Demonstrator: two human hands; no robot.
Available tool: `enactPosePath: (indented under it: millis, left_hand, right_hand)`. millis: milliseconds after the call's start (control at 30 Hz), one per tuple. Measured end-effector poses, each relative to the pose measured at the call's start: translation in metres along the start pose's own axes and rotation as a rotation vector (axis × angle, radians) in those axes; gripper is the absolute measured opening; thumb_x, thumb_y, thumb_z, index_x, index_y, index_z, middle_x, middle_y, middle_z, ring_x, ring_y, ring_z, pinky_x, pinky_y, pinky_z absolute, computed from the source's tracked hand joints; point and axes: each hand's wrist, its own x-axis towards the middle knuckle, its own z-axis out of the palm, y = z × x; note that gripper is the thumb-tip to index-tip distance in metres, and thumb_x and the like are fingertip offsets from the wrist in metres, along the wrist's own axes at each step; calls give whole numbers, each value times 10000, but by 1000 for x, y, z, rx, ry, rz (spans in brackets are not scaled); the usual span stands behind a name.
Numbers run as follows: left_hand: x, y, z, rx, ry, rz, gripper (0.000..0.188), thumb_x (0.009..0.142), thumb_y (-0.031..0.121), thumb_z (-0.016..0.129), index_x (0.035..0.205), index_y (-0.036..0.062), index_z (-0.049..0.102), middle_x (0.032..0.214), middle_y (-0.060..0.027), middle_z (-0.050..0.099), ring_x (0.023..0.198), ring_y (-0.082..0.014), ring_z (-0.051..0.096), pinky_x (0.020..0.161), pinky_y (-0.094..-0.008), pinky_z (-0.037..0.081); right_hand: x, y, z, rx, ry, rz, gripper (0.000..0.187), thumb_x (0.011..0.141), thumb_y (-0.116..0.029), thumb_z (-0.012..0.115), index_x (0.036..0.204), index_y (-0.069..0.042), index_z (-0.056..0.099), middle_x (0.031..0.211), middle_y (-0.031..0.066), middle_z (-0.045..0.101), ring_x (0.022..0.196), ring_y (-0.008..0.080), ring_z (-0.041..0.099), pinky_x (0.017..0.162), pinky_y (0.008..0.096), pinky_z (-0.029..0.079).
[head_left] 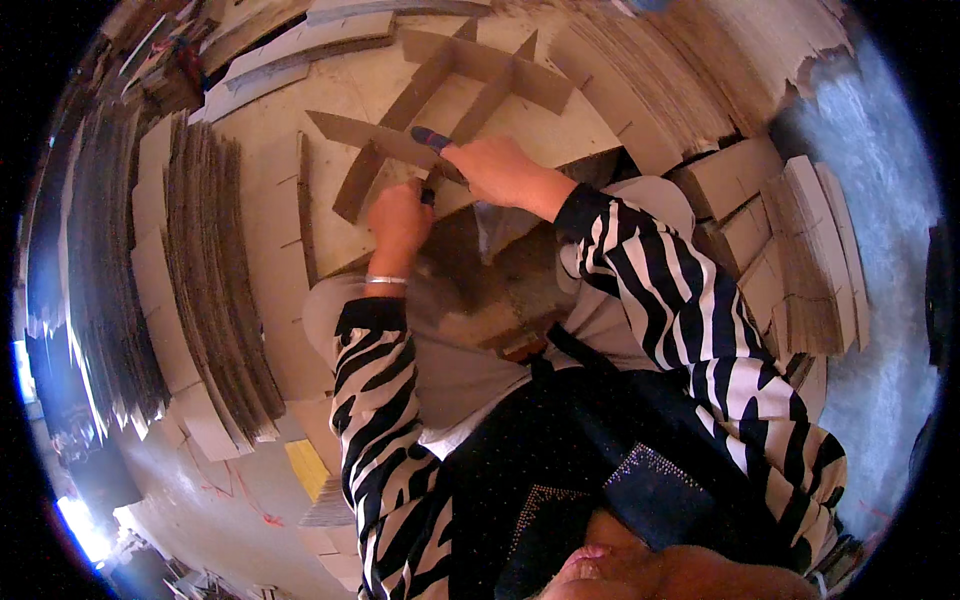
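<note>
A grid of slotted cardboard dividers (pixel 490 62) stands on edge on a pale board in front of me. Its nearest cross strip (pixel 350 130) runs slantwise toward my hands. My right hand (pixel 500 172) is closed on this strip, with a dark covering on one finger lying over its top edge. Lower and to the left, my left hand (pixel 400 217) has its fingers curled at the near end of the divider, also with something dark on a fingertip. The hands hide the part of the joint between them.
Stacks of flat cardboard strips stand at the left (pixel 205 270) and far right (pixel 650 85). More cardboard pieces (pixel 810 250) lean by my right arm. A single strip (pixel 305 205) stands left of the grid. A yellow piece (pixel 307 468) lies at lower left.
</note>
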Motion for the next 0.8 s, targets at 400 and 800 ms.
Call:
enactPosePath:
  millis: [400, 800]
  left_hand:
    - [-5, 19, -3, 50, -54, -3, 199, 733, 136, 611, 918, 82, 660, 901, -161, 660, 866, -351, 639, 723, -470, 515]
    - [17, 4, -65, -38, 186, -42, 356, 749, 174, 611, 1102, 130, 627, 1133, -162, 605, 942, -367, 611, 752, -458, 502]
  right_hand:
    - [-7, 20, 33, -133, 28, -91, 333, 774, -89, 602, 1103, -134, 581, 818, 123, 661, 759, 344, 651, 600, 466, 493]
    - [-15, 44, -10, 358, -81, 154, 338, 724, -143, 612, 1049, -62, 568, 895, 174, 653, 898, 394, 622, 721, 494, 478]
